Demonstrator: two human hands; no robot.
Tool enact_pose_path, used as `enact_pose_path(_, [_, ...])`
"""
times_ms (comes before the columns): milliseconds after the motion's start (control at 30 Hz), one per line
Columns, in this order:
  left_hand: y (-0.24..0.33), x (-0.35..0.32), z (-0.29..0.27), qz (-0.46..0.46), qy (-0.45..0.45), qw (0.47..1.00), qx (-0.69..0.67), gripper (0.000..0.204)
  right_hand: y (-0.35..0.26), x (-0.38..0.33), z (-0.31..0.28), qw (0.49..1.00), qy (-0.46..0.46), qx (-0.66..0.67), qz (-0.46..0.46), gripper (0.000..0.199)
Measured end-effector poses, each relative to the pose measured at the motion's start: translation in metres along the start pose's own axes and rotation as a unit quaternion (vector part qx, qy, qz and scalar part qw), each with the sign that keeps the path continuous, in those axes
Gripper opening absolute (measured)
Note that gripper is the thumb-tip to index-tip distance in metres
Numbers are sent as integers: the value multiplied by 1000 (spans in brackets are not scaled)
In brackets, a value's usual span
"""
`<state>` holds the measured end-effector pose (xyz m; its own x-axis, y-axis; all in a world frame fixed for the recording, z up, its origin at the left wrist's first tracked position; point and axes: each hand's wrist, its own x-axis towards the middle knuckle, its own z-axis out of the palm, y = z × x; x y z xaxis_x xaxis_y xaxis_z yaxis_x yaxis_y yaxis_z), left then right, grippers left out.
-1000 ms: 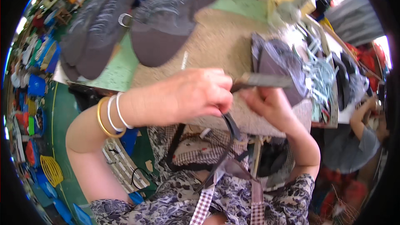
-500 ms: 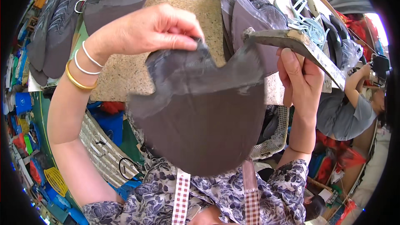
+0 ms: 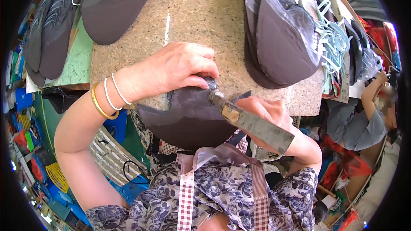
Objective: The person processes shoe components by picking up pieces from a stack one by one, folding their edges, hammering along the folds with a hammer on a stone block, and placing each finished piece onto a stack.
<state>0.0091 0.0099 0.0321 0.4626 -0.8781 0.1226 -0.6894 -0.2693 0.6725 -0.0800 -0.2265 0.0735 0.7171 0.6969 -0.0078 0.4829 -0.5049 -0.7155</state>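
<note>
A dark brown, flat cut piece (image 3: 192,128) with a notched, greyish upper edge lies across the table's front edge, its rounded part hanging towards my lap. My left hand (image 3: 184,66) is closed on the top of that edge, thumb and fingers pressed together. In my right hand (image 3: 267,113) is a bent, flat grey metal tool (image 3: 261,128) with a small knob-like end and a tan patch near the bend. The knob end is right beside my left fingertips at the piece's edge. The tool partly covers the piece and my right fingers.
Similar dark pieces (image 3: 284,38) lie stacked at the right of the speckled tabletop (image 3: 197,21). More stacks (image 3: 115,15) stand at the left. Pale blue straps (image 3: 334,45) lie at the far right, and another person (image 3: 355,119) sits beyond them.
The dark piece has come down from being held up before me onto the table's front edge. Both hands moved lower, and the tool's knob end swung left towards my left fingers.
</note>
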Motion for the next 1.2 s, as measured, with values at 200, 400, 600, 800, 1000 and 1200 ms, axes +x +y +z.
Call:
enact_pose_path(200, [-15, 3, 2, 104, 27, 994, -24, 19, 8, -1, 3, 998, 30, 60, 14, 39])
enact_pose_path(400, [-21, -1, 7, 176, 61, 982, 9, 24, 4, -1, -7, 996, 51, 35, 70, 36])
enact_pose_path(600, [-18, -3, 5, 219, 49, 971, 78, 24, -2, 11, -6, 986, 14, -13, 168, 25])
enact_pose_path(800, [-17, -12, 10, 116, 93, 989, -11, 22, -3, 12, -7, 983, -7, -6, 182, 25])
enact_pose_path(1000, [-4, -24, 11, 54, 131, 989, 50, 23, -11, 25, -6, 980, -36, -31, 191, 19])
enact_pose_path(1200, [5, -36, 16, 55, 139, 983, 107, 24, -10, 38, -8, 990, -38, -36, 132, 22])
